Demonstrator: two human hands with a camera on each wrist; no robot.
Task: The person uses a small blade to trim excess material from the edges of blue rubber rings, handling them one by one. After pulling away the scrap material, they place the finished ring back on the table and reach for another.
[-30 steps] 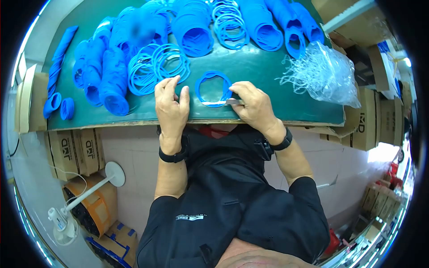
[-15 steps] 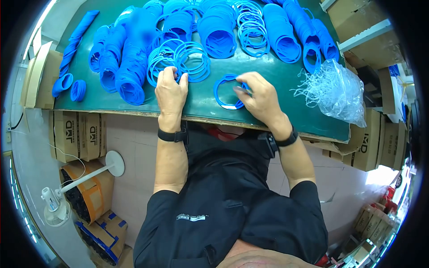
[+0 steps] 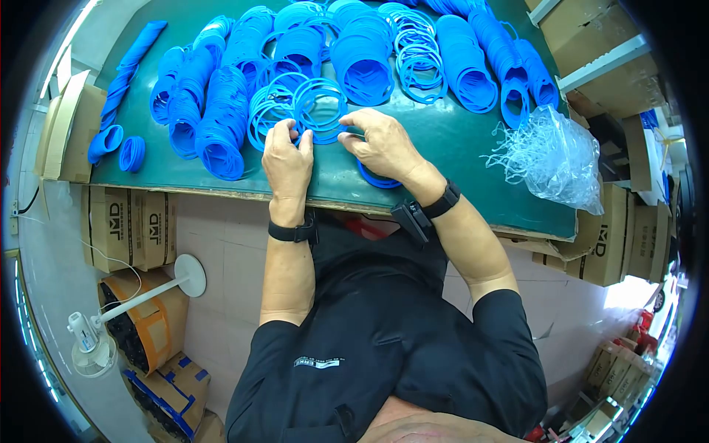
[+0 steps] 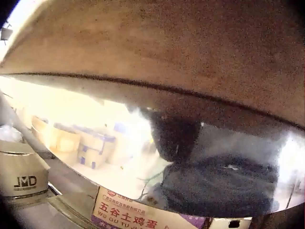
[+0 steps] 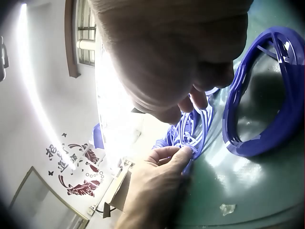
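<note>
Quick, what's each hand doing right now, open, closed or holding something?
Left hand: closed, apparently pinching the loose blue rings.
Right hand: open, fingers loosely curved beside those rings; its palm is hidden.

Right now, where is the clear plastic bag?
In the head view, the clear plastic bag lies at the right end of the green table, on the near side of the rightmost blue ring stack.
</note>
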